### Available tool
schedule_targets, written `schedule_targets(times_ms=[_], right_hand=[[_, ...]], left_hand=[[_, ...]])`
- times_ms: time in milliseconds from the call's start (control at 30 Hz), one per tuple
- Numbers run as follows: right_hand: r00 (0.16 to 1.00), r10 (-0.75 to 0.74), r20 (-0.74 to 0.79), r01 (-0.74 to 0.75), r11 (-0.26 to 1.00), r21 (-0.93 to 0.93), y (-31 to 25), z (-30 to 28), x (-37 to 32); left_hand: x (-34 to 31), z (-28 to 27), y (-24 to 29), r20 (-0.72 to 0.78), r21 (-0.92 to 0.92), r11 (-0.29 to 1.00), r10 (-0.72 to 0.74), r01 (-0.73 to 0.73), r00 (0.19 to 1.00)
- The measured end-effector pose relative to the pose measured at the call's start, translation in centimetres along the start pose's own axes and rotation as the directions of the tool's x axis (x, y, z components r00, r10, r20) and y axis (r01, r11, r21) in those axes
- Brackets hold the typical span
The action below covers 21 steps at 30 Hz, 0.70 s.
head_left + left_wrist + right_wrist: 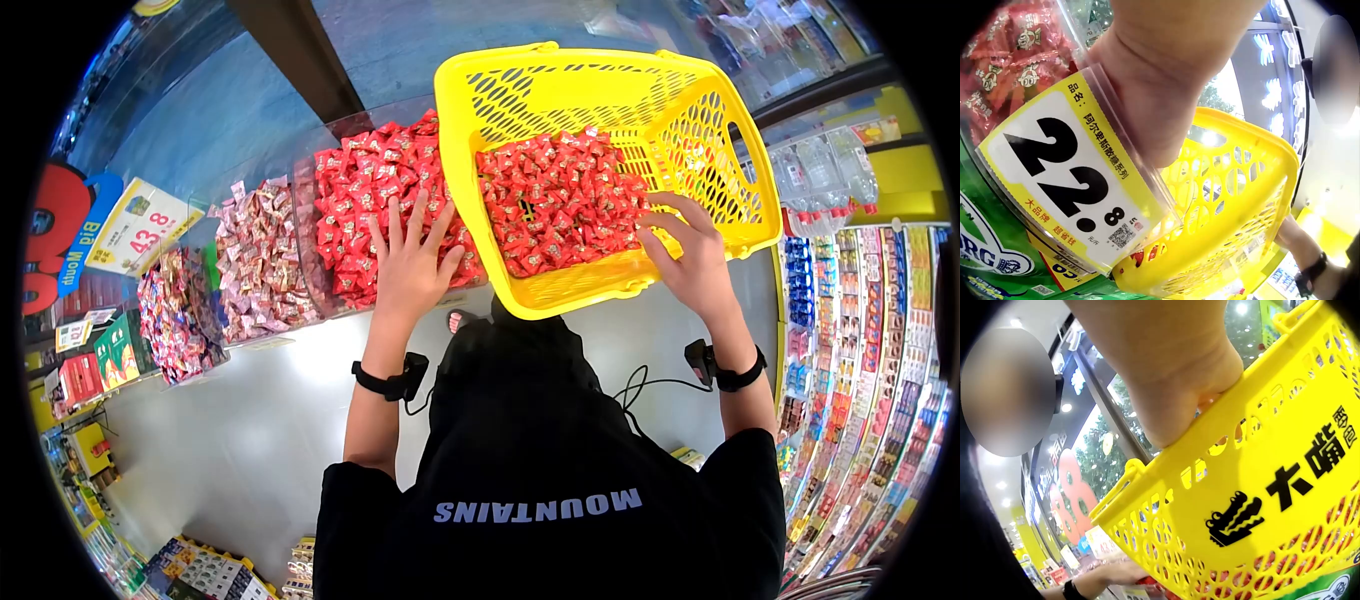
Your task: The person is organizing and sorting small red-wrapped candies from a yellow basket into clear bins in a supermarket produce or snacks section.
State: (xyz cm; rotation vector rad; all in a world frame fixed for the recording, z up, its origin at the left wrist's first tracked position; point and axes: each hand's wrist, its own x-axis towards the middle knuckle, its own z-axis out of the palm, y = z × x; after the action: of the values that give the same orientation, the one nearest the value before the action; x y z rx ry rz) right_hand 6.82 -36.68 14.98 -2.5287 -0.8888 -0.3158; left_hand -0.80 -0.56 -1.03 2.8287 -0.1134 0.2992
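Observation:
My left hand (410, 265) lies spread, palm down, over a heap of red-wrapped candies (365, 170) in a bin. Its fingers (415, 212) are straight and apart, and the thumb points toward the yellow shopping basket (700, 95). Inside that basket is another pile of red-wrapped candies (560, 200). Over the basket's near right side reaches my right hand (692, 258), its fingers loosely bent at the pile's right edge, with a gap between thumb and forefinger. In both wrist views the fingertips are hidden, behind the price card (1063, 169) or the basket rim (1254, 378).
Left of the red candies are bins of pink-wrapped candies (262, 260) and mixed candies (175, 310), with a 43.8 price sign (145, 228) behind. Packed shelves (860, 380) stand on the right. Dark posts (300, 55) and glass rise beyond the bins.

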Motion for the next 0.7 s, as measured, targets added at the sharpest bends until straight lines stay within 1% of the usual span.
schedule_targets(times_ms=[67, 100, 167, 233, 300, 333, 433, 533, 633, 700], right_hand=[[1.0, -0.025, -0.018, 0.024, 0.999, -0.042, 0.1, -0.5, 0.0], [0.999, -0.01, -0.031, 0.009, 0.998, -0.059, 0.5, -0.8, -0.2], [0.998, 0.017, -0.058, -0.023, 0.995, -0.094, 1.4, -1.5, -0.5], [0.996, 0.034, -0.078, -0.046, 0.986, -0.158, 2.9, -2.4, -1.0], [0.993, 0.041, -0.107, -0.063, 0.976, -0.21, 4.4, -3.3, -1.4], [0.991, 0.046, -0.123, -0.072, 0.975, -0.211, 5.4, -3.8, -1.7], [0.986, 0.047, -0.157, -0.089, 0.959, -0.268, 7.4, -5.9, -1.9], [0.984, 0.058, -0.167, -0.098, 0.966, -0.241, 10.2, -7.6, -2.4], [0.989, 0.041, -0.144, -0.066, 0.982, -0.175, 13.0, -8.3, -2.8], [0.992, 0.009, -0.123, -0.024, 0.992, -0.122, 14.3, -8.2, -2.5]], left_hand=[[0.1, -0.6, -0.1, -0.041, -0.064, 0.997, -0.051, 0.048, 0.998], [0.5, -1.2, -0.2, -0.061, -0.097, 0.993, -0.073, 0.066, 0.996], [1.4, -3.3, -0.8, -0.132, -0.011, 0.995, -0.1, 0.1, 0.986], [2.1, -6.8, -0.4, -0.252, -0.097, 0.993, -0.091, 0.068, 0.964], [3.2, -11.2, 1.2, -0.355, -0.144, 0.988, -0.005, -0.049, 0.935], [3.6, -13.2, 2.4, -0.385, -0.148, 0.986, 0.008, -0.07, 0.923], [5.4, -18.9, 6.7, -0.376, -0.074, 0.982, 0.135, -0.175, 0.917], [9.1, -22.1, 10.2, -0.35, -0.053, 0.923, 0.34, -0.381, 0.873], [14.0, -23.9, 14.4, -0.191, 0.015, 0.851, 0.517, -0.524, 0.835], [17.5, -23.2, 18.5, -0.128, 0.002, 0.803, 0.592, -0.597, 0.796]])
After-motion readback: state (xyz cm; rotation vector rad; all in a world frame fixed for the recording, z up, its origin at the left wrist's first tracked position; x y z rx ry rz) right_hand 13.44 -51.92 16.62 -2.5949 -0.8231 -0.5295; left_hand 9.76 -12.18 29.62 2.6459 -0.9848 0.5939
